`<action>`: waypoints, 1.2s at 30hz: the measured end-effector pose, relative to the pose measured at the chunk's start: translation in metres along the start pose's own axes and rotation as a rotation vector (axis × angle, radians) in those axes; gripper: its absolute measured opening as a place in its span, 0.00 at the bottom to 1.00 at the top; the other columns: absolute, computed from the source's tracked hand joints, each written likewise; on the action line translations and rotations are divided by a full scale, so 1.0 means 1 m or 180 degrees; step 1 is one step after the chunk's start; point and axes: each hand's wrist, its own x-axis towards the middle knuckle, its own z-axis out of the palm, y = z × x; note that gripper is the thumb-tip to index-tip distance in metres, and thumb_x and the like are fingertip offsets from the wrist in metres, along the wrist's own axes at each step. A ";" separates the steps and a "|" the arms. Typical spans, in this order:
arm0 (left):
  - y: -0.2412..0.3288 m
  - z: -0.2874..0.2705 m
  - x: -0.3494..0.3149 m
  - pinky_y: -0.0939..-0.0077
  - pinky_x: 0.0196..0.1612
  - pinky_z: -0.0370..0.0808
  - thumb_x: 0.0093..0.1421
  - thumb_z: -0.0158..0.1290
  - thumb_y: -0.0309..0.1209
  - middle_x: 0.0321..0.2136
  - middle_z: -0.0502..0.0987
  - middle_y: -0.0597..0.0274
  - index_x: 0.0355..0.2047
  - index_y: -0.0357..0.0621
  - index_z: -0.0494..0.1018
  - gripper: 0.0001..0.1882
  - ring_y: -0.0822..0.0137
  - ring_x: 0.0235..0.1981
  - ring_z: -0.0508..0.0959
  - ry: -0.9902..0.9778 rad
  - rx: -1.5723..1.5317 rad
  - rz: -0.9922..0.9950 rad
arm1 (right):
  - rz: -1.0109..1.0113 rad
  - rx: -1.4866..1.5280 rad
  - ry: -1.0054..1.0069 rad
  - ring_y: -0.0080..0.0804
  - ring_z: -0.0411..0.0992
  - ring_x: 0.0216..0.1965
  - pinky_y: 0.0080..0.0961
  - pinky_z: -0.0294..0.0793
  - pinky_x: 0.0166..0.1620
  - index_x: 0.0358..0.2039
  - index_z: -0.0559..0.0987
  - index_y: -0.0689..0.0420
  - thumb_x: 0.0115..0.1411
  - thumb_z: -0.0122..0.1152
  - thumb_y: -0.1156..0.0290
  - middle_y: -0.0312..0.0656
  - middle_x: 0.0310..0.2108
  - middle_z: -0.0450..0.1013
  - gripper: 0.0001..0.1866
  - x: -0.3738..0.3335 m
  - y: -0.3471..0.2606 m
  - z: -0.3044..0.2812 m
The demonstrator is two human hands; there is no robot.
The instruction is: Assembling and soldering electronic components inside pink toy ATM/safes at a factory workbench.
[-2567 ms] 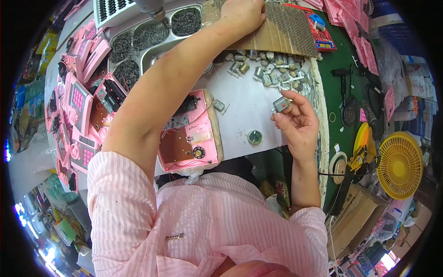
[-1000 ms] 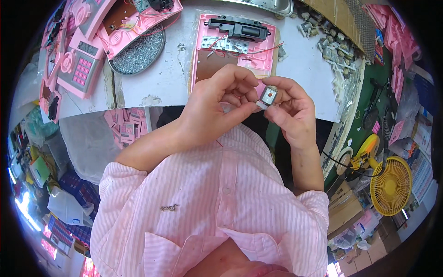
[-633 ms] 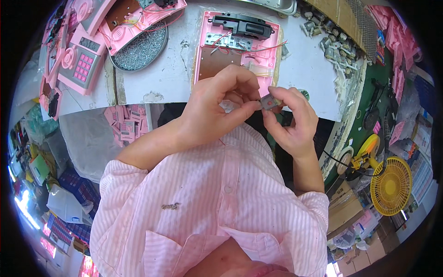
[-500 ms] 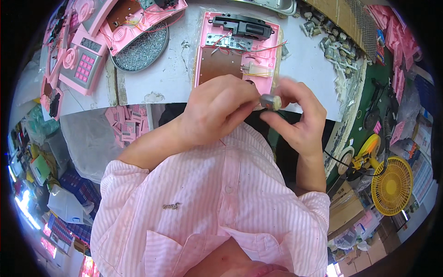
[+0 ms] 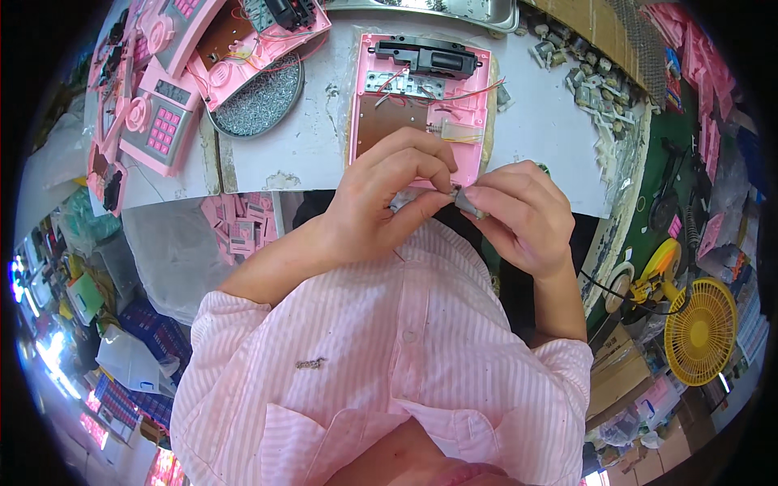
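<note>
Just in front of the table edge, my right hand (image 5: 527, 212) grips a small silver motor (image 5: 467, 202) between thumb and fingers. My left hand (image 5: 381, 190) is closed in a pinch at the motor's left end; what its fingertips touch there is partly hidden. Beyond my hands lies an open pink plastic housing (image 5: 491, 101) on the table. It holds a black plastic part (image 5: 425, 58), a metal plate (image 5: 403, 84), a brown board (image 5: 385, 121) and thin red and yellow wires. My hands cover the housing's near left part.
A round tray of screws (image 5: 259, 105) stands left, beside pink and grey keypad units (image 5: 162, 121). More small motors (image 5: 587, 89) are heaped at the right table edge. A metal tray (image 5: 438, 6) lies at the back. A yellow fan (image 5: 701, 332) stands at the right.
My right hand has come in from the right and closed on the motor. The left fingers have shifted to a pinch at its end. The whole view has shifted slightly.
</note>
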 end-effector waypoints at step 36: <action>-0.044 -0.035 0.038 0.73 0.42 0.72 0.52 0.64 0.22 0.36 0.81 0.60 0.30 0.40 0.79 0.05 0.66 0.38 0.79 0.0555 0.1400 0.0029 | 0.0855 -0.1565 -0.0449 0.57 0.55 0.64 0.46 0.57 0.64 0.35 0.84 0.53 0.49 0.72 0.67 0.44 0.61 0.68 0.12 0.038 0.056 0.005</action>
